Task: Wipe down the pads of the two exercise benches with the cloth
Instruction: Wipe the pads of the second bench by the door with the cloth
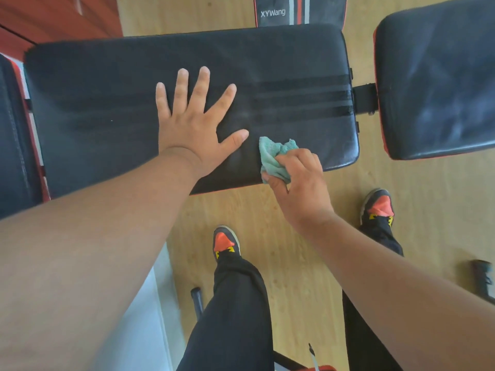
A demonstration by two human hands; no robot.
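A long black bench pad with red trim lies across the middle of the view. My left hand lies flat on it with fingers spread. My right hand grips a bunched teal cloth and holds it against the pad's near right corner. To the right, a second black pad joins it through a black bracket. Another black pad shows at the left edge.
A further bench pad marked XYWang stands behind. The floor is light wood. My two feet in black and orange shoes stand just in front of the bench. Black metal frame parts lie low on the right, and a red cabinet sits top left.
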